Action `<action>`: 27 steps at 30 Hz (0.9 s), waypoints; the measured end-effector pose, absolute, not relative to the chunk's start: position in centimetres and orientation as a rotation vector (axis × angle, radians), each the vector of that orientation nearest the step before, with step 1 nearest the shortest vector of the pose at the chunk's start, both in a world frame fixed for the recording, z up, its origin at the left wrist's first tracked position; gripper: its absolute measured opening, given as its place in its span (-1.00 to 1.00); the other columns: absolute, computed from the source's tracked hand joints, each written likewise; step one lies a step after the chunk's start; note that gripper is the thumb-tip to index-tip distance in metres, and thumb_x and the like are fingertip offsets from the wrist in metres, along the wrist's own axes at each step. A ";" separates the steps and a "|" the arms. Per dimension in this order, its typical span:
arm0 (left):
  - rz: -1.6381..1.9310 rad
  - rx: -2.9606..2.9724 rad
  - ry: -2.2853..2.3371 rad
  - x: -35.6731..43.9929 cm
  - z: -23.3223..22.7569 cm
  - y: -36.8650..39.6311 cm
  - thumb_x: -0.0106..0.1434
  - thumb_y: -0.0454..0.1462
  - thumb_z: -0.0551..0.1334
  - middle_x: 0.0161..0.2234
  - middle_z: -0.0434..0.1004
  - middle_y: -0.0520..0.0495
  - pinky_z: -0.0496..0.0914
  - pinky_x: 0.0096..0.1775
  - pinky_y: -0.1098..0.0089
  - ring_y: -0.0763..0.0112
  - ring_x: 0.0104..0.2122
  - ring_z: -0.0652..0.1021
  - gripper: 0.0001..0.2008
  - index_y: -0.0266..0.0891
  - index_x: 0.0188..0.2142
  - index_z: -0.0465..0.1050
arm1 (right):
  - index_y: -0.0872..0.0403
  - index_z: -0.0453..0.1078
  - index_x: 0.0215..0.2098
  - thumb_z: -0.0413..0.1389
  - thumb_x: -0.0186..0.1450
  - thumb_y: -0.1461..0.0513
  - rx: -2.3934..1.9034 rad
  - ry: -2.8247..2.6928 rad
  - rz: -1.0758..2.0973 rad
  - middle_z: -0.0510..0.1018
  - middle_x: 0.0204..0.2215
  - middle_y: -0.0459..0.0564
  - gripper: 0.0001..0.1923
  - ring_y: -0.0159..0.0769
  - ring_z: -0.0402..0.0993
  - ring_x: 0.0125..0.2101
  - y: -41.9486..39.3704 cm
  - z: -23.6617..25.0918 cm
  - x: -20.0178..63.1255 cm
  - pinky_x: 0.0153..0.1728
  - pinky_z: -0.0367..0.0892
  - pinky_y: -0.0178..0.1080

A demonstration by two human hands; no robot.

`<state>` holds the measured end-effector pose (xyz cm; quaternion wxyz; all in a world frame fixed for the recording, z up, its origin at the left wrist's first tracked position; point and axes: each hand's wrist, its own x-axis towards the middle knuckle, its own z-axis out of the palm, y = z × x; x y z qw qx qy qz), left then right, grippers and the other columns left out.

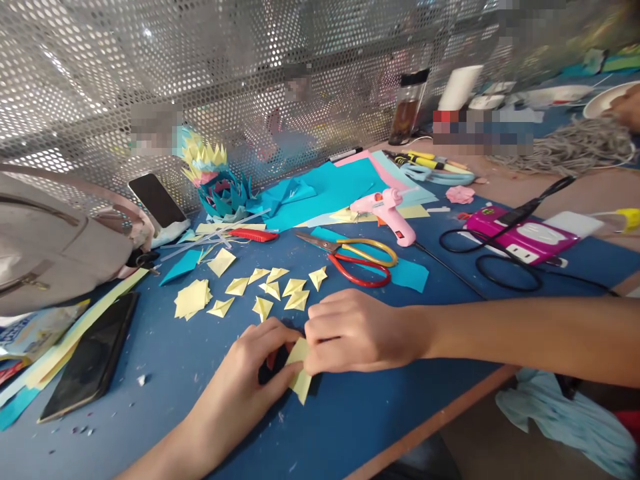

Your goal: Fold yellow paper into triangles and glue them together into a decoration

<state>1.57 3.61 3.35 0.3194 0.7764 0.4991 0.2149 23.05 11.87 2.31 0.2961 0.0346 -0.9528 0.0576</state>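
Yellow paper piece [301, 377] pinched between left hand [250, 373] and right hand [350, 333]; light, limp, easily creased; best gripped at edges.

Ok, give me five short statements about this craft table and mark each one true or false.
1. Both hands pinch a yellow paper piece. True.
2. The scissors lie shut. False: the blades are apart.
3. The glue gun is pink. True.
4. The right hand holds the scissors. False: it grips the paper, together with the left hand.
5. Folded yellow triangles lie on the blue table. True.
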 end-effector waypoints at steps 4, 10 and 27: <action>0.651 1.908 1.392 1.1 3.3 3.7 0.29 -0.31 0.18 -0.45 0.46 0.10 0.30 -0.39 0.51 0.50 -0.47 0.41 -0.88 -0.18 -0.38 0.46 | 0.07 0.48 -0.26 -0.05 0.52 0.24 0.071 -2.524 0.167 0.45 -0.45 -0.09 -0.71 -0.33 0.23 -0.45 12.0 2.5 23.2 -0.42 0.08 -0.23; 0.842 1.763 1.519 1.1 3.8 4.0 0.28 -0.21 0.20 -0.50 0.42 0.10 0.33 -0.38 0.53 0.51 -0.46 0.42 -0.84 -0.20 -0.41 0.41 | 0.12 0.48 -0.24 0.06 0.48 0.24 -0.111 -2.458 0.621 0.56 -0.41 -0.06 -0.81 -0.34 0.37 -0.36 12.5 2.1 23.2 -0.29 0.23 -0.28; 0.718 2.367 1.401 0.6 2.3 4.3 0.41 -0.33 0.19 -0.26 0.60 0.08 0.22 -0.17 0.30 0.38 -0.25 0.53 -0.89 -0.13 -0.25 0.48 | 0.12 0.47 -0.21 0.01 0.48 0.35 -0.250 -2.637 0.502 0.56 -0.29 -0.01 -0.80 -0.31 0.41 -0.25 12.8 1.6 23.1 -0.22 0.29 -0.27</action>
